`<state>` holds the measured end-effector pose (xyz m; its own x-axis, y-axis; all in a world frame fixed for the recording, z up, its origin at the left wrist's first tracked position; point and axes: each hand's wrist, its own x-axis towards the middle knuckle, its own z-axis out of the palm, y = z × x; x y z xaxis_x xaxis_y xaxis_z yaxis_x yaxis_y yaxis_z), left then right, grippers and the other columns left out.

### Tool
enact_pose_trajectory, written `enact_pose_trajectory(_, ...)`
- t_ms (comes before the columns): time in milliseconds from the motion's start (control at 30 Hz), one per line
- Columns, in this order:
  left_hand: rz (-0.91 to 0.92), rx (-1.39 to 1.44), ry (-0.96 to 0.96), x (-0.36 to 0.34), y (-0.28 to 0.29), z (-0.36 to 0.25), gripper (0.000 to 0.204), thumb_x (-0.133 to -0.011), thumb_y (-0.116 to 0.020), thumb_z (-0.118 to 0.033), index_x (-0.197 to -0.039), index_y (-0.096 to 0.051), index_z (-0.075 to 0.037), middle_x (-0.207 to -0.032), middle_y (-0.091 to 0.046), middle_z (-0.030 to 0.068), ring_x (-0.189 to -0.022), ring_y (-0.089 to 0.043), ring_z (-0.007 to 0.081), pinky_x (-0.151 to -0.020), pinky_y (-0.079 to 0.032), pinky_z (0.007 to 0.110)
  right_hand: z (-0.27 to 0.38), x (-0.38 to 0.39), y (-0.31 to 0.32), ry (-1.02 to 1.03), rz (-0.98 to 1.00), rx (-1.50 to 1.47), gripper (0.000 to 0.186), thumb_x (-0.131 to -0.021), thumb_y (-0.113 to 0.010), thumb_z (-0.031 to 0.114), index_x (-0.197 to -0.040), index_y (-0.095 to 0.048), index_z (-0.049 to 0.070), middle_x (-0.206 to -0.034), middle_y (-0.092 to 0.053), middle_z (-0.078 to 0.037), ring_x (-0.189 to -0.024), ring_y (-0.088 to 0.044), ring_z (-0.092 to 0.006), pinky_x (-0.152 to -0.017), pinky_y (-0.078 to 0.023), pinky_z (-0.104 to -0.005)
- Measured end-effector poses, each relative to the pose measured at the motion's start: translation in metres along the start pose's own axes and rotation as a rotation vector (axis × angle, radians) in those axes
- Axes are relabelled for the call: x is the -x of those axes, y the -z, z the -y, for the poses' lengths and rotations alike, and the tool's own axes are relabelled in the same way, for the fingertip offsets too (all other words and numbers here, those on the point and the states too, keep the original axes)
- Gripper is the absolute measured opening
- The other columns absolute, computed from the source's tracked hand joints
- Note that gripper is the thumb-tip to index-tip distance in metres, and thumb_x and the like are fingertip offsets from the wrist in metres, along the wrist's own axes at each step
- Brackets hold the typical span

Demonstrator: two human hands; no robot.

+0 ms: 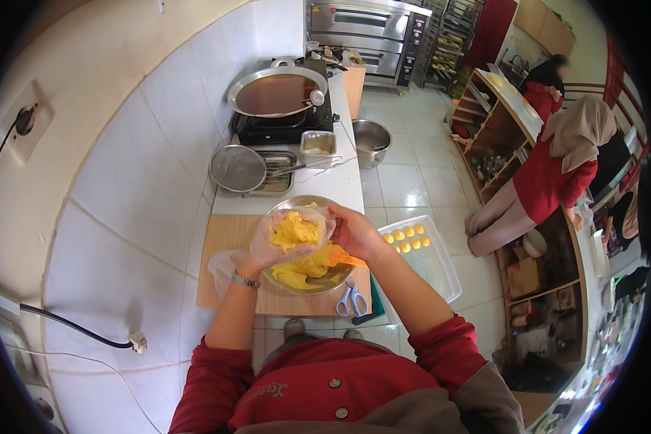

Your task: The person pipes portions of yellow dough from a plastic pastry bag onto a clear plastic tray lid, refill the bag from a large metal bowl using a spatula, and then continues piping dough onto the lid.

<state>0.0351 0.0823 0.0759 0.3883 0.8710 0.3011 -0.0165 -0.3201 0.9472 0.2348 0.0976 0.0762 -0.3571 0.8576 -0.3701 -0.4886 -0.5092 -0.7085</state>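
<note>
Over a metal bowl (312, 291), my left hand (265, 249) is cupped under clear plastic, with a lump of soft yellow dough (296, 230) on it. Whether the plastic is a glove or a bag I cannot tell. At its right edge my right hand (352, 231) is closed, fingers against the plastic, fingertips partly hidden. More of the yellow dough (296, 273) lies in the bowl, where an orange spatula (346, 259) leans at the right side. The bowl stands on a wooden board (213, 289). Scissors with light blue handles (351, 302) lie at the board's right front corner.
Beyond the board are a sieve (239, 168), a small square tin (318, 147) and a wide pan of brown liquid (271, 95) on a black stove. To the right, a white tray (441, 278) holds several yellow balls. Two people stand by the right-hand counter.
</note>
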Motion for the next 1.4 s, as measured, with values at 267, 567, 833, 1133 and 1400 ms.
enact_pose_trajectory(267, 0.015, -0.085, -0.015, -0.011, -0.005, -0.017, 0.043, -0.067, -0.076, -0.014, -0.103, -0.057, -0.001, -0.094, -0.061, 0.0033, -0.084, -0.056, 0.0099, -0.075, -0.046, 0.024, 0.037, 0.012, -0.028, 0.124, -0.008, 0.044, 0.019, -0.091, -0.048, 0.024, -0.087, -0.053, 0.005, -0.074, -0.053, -0.001, -0.065, -0.052, -0.0101, -0.059, -0.048, -0.0252)
enact_pose_trajectory(567, -0.041, -0.613, -0.302, -0.004, 0.011, -0.025, 0.040, -0.074, -0.070, -0.021, -0.106, -0.057, -0.001, -0.106, -0.059, 0.0101, -0.093, -0.056, 0.0215, -0.081, -0.044, 0.032, 0.052, 0.029, -0.068, 0.148, 0.086, -0.032, 0.020, -0.090, -0.051, 0.023, -0.094, -0.051, 0.003, -0.077, -0.051, -0.001, -0.064, -0.049, -0.0104, -0.061, -0.047, -0.0252)
enact_pose_trajectory(833, -0.076, -0.271, -0.149, 0.004, 0.016, -0.028, 0.029, -0.084, -0.058, -0.011, -0.110, -0.057, 0.001, -0.111, -0.058, 0.0125, -0.100, -0.054, 0.0206, -0.088, -0.041, 0.031, 0.063, 0.020, -0.051, 0.199, 0.005, -0.132, 0.020, -0.092, -0.048, 0.020, -0.092, -0.052, 0.000, -0.074, -0.049, -0.001, -0.063, -0.049, -0.0104, -0.060, -0.049, -0.0271)
enact_pose_trajectory(1133, -0.292, -0.011, 0.035, -0.020, -0.009, -0.048, 0.024, -0.088, -0.055, -0.016, -0.103, -0.062, 0.001, -0.091, -0.065, 0.0050, -0.081, -0.054, 0.0082, -0.074, -0.043, 0.023, 0.079, 0.023, 0.012, 0.474, 0.099, 0.071, 0.024, -0.088, -0.054, 0.024, -0.100, -0.053, 0.004, -0.084, -0.053, -0.002, -0.075, -0.051, -0.0102, -0.071, -0.046, -0.0302)
enact_pose_trajectory(1400, -0.076, -0.217, 0.287, -0.020, 0.006, -0.039, 0.042, -0.092, -0.045, -0.037, -0.098, -0.061, 0.002, -0.085, -0.063, 0.0039, -0.080, -0.053, 0.0079, -0.071, -0.043, 0.024, 0.048, 0.019, -0.025, 0.405, 0.098, 0.525, 0.035, -0.076, -0.071, 0.025, -0.101, -0.058, 0.004, -0.095, -0.060, -0.002, -0.080, -0.052, -0.0083, -0.069, -0.042, -0.0237)
